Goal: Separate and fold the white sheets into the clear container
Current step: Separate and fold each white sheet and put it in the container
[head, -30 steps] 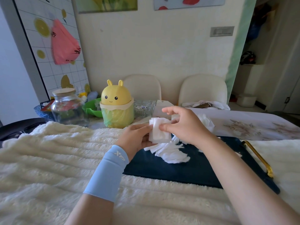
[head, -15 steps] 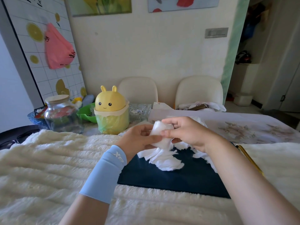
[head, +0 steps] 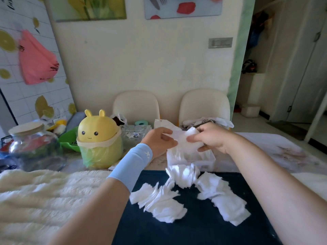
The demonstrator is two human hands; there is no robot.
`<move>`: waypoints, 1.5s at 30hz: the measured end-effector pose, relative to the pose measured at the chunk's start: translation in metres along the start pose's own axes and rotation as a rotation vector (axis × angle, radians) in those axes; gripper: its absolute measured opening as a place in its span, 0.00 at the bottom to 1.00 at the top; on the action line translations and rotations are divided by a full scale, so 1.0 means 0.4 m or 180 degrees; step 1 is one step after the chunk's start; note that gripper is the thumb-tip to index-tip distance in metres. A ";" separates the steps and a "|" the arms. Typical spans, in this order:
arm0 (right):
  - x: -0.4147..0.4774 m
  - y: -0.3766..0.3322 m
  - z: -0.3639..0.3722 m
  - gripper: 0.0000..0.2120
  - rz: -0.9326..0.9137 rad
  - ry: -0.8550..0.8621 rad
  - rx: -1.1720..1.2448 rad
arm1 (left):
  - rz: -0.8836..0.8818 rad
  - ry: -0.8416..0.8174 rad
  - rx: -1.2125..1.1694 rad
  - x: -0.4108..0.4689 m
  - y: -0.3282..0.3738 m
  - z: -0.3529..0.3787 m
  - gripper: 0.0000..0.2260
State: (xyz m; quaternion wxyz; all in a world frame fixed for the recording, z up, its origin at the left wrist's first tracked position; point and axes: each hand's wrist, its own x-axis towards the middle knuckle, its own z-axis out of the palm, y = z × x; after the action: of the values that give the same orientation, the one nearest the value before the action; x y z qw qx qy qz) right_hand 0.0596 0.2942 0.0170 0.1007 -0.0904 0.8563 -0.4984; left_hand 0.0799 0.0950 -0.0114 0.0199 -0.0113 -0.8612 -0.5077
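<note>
Left hand (head: 160,141) and right hand (head: 211,138) pinch one white sheet (head: 184,141) over the clear container (head: 203,163); the blue wristband (head: 131,166) logo is unreadable.

A: Where are the hands?
B: Together over the clear container (head: 203,162). The left hand (head: 160,142) and the right hand (head: 210,138) each pinch the same white sheet (head: 184,138), just above the rim.
A: And the container?
B: At twelve o'clock of the dark mat (head: 194,230), at its far edge.
A: The other paper?
B: Loose sheets (head: 164,204) lie fanned across the mat: one heap at seven o'clock of the container, another at five.
A: Further left?
B: A yellow bunny bin (head: 99,138) at nine o'clock of the left hand, with a glass jar (head: 31,145) beyond it.
</note>
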 end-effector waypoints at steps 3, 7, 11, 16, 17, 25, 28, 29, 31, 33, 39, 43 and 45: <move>0.040 0.028 -0.005 0.09 0.0208 0.0075 0.0108 | 0.0025 0.0044 0.0916 0.046 -0.009 0.019 0.09; 0.065 0.054 0.006 0.06 0.0394 0.0291 -0.0183 | -0.0018 -0.0428 0.1788 0.079 -0.022 0.060 0.10; 0.098 0.080 0.026 0.13 0.0332 0.0381 -0.0984 | -0.0024 -0.0670 0.2323 0.096 -0.016 0.086 0.12; 0.111 0.086 0.050 0.22 0.0422 0.0240 -0.1320 | -0.0009 -0.0746 0.2491 0.105 -0.028 0.093 0.13; 0.114 0.088 0.052 0.22 0.0463 0.0224 -0.1326 | 0.0033 -0.0744 0.2504 0.106 -0.029 0.093 0.13; 0.139 0.059 0.054 0.17 0.0782 0.0280 -0.2878 | 0.0095 -0.0808 0.2459 0.115 -0.039 0.088 0.11; 0.159 0.068 0.085 0.19 0.0776 0.0359 -0.3004 | 0.0089 -0.0793 0.2379 0.120 -0.043 0.090 0.11; 0.166 0.072 0.101 0.19 0.0779 0.0368 -0.2981 | 0.0077 -0.0783 0.2350 0.122 -0.045 0.090 0.11; 0.168 0.070 0.120 0.19 0.0907 0.0232 -0.2938 | 0.0069 -0.0771 0.2324 0.126 -0.050 0.092 0.10; 0.164 0.064 0.109 0.19 0.1061 0.0086 -0.2778 | 0.0078 -0.0761 0.2293 0.127 -0.053 0.091 0.10; 0.155 0.084 0.087 0.13 0.1080 0.0020 -0.2245 | 0.0112 -0.0688 0.2223 0.126 -0.060 0.092 0.10; 0.147 0.061 0.127 0.12 0.0981 -0.0228 -0.2001 | 0.0166 -0.0761 0.2418 0.116 -0.048 0.089 0.13; 0.138 0.059 0.102 0.09 0.1061 -0.0274 -0.1810 | 0.0109 -0.0769 0.2311 0.117 -0.050 0.084 0.13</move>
State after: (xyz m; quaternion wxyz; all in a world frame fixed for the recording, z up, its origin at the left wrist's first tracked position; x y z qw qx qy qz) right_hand 0.0158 0.2576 -0.0277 0.1877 0.0056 0.9591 -0.2117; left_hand 0.0314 0.1146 -0.0429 -0.0705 -0.0776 -0.9808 -0.1642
